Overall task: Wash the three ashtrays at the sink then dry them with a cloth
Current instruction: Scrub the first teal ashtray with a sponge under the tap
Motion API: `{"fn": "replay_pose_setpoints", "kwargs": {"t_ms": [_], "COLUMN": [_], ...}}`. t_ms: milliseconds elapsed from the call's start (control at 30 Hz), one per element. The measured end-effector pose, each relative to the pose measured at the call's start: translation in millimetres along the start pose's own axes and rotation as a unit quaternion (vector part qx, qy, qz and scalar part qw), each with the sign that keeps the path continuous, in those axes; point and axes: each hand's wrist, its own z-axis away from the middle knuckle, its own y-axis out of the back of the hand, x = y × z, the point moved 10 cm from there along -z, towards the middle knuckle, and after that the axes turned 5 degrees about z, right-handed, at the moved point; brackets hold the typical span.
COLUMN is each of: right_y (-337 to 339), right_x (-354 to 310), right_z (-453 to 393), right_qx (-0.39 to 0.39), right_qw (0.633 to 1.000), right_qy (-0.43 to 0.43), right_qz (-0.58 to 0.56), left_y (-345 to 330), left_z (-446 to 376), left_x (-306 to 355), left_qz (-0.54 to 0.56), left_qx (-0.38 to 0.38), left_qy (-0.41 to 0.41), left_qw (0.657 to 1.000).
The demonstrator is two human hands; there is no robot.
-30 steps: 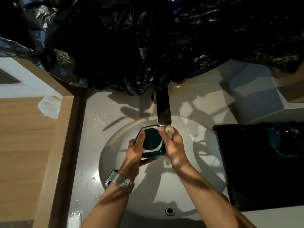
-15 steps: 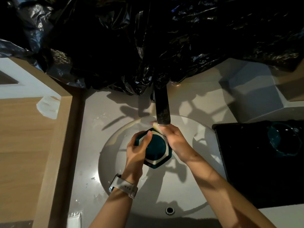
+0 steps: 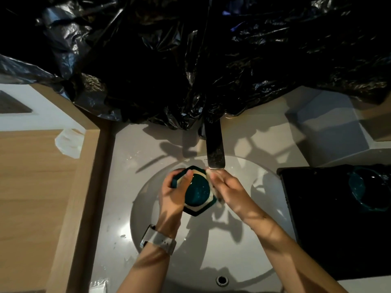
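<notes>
A: Nearest us, the overflow hole point(image 3: 222, 280) in the sink point(image 3: 243, 256) rim. Above the basin, our left hand point(image 3: 172, 194) holds the hexagonal teal ashtray point(image 3: 197, 192), thumb curled over its top edge, fingers round the side. Grip clamped on it.

B: The right hand point(image 3: 229, 188) pinches the opposite edge, directly under the faucet point(image 3: 214, 150) spout. We cannot tell whether water runs.

A: Judgement: wash in progress. We should keep the ashtray low over the basin, rotate it, and rub bowl and rim corners; wet glaze will be slippery.

B: Further right, a dark tray point(image 3: 313, 210) on the surface carries a second ashtray point(image 3: 368, 190), dim. We see no third, nor a cloth.

A: Behind, black plastic sheeting point(image 3: 190, 60) drapes over the faucet base and may crowd the handle.
</notes>
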Motion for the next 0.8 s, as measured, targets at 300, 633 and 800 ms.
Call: {"fn": "replay_pose_setpoints", "kwargs": {"t_ms": [300, 633, 800], "right_y": [5.2, -9.9, -12.0], "right_x": [1.8, 24.6, 33.4], "right_z": [-5.6, 13.7, 9.8], "right_qx": [0.063, 0.092, 0.043], "right_qw": [0.988, 0.971, 0.936], "right_qy": [-0.048, -0.070, -0.136], "right_qz": [-0.133, -0.207, -0.323], "left_y": [-16.6, -11.1, -19.0], "left_z": [12.9, 3.4, 1.9], "left_x": [-24.7, -46.8, -38.6], "left_qz": [0.113, 0.155, 0.110], "left_qx": [-0.055, 0.013, -0.069], "left_qy": [0.102, 0.123, 0.111], "left_qw": [0.987, 0.980, 0.985]}}
